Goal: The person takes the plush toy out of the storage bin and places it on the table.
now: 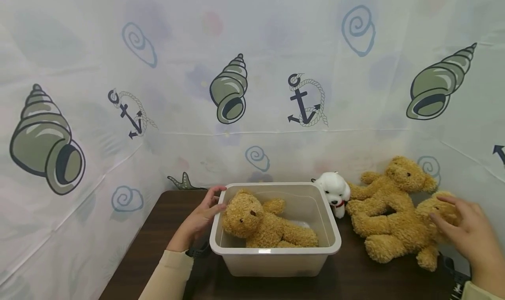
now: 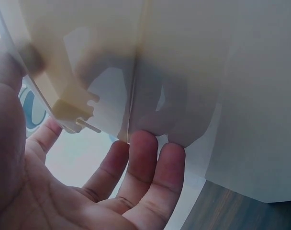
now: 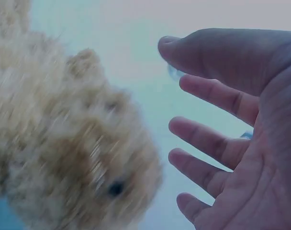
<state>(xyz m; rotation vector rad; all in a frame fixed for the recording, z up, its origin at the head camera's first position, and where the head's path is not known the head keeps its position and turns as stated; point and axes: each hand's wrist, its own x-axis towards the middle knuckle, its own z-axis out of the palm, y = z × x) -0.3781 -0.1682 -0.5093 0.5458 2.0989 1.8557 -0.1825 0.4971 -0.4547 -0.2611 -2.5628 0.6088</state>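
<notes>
A cream plastic tub stands on the table, and a golden-brown teddy bear lies in it, head to the left. At the tub's left rim, my left hand holds on with the thumb over the edge; in the left wrist view its fingertips touch the translucent outer wall. My right hand, fingers spread, is beside the head of a second teddy bear on the right. The right wrist view shows a gap between that hand and the bear's head.
A third teddy bear leans near the back right, behind the second. A white toy dog with a red collar sits against the tub's right side. The dark wooden table meets a shell-and-anchor patterned cloth behind it.
</notes>
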